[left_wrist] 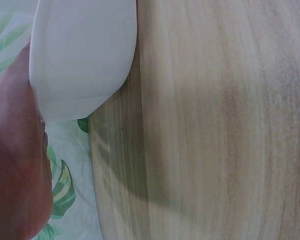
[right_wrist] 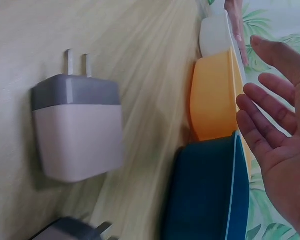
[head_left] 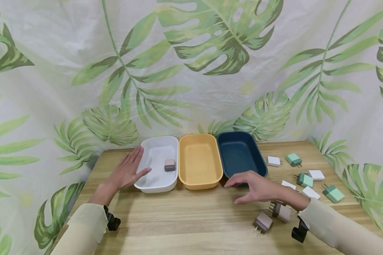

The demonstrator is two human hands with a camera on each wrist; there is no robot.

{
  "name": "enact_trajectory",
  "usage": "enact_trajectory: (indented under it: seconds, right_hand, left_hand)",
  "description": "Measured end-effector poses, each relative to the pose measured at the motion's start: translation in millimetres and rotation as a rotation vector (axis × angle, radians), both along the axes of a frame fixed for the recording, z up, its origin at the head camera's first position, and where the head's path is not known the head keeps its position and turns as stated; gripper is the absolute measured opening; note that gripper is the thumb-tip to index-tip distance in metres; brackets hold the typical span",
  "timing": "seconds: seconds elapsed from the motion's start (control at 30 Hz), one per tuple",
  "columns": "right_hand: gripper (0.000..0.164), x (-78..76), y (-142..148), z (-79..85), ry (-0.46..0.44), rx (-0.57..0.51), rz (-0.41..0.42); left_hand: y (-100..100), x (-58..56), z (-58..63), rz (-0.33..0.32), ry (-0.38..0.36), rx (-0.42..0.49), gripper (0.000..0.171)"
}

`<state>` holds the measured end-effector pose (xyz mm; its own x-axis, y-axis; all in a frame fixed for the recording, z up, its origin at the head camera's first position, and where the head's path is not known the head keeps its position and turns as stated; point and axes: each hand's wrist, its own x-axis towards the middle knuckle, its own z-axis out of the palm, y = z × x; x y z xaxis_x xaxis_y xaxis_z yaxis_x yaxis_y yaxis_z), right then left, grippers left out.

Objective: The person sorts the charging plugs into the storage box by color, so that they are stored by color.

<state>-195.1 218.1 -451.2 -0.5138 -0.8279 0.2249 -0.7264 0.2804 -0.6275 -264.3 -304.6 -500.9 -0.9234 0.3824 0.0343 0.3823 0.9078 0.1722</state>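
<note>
My left hand (head_left: 127, 170) lies with straight fingers along the left side of a white tray (head_left: 156, 189), its thumb over the rim. Inside that tray is one pink-and-brown plug-in charger (head_left: 169, 165). My right hand (head_left: 254, 187) hovers at the front of a dark blue tray (head_left: 240, 156), fingers loosely bent and holding nothing, as the right wrist view confirms. Two more pink-and-brown chargers lie on the table near it: one charger (head_left: 263, 222) in front, another charger (head_left: 281, 211) under the wrist. A similar charger (right_wrist: 79, 132) shows large in the right wrist view.
A yellow tray (head_left: 200, 161) stands between the white and blue ones. On the right of the wooden table (head_left: 178, 226) lie several white chargers (head_left: 316, 175) and green chargers (head_left: 333, 193). A leaf-patterned cloth (head_left: 210, 99) hangs behind the trays.
</note>
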Motion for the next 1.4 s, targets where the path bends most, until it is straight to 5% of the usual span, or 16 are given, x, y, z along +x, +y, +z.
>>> enact_trajectory:
  seconds: [0.47, 0.8, 1.07, 1.4]
  right_hand:
    - [0.047, 20.5, 30.3, -7.6, -0.046, 0.077, 0.023]
    - [0.046, 24.9, 50.6, -16.3, -0.117, 0.149, 0.024]
    - [0.051, 28.8, 65.7, -25.0, -0.046, 0.203, 0.028]
    - [0.052, 32.8, 74.4, -28.9, -0.123, 0.219, 0.052]
  left_hand:
    - [-1.1, -0.1, -0.8, 0.0, -0.001, 0.006, 0.098]
    - [-0.2, 0.5, 0.0, 0.009, -0.011, 0.006, 0.098]
    - [1.6, 0.8, -1.4, 0.004, 0.002, 0.021, 0.097]
    - [0.7, 1.0, -1.9, 0.002, 0.007, 0.022, 0.097]
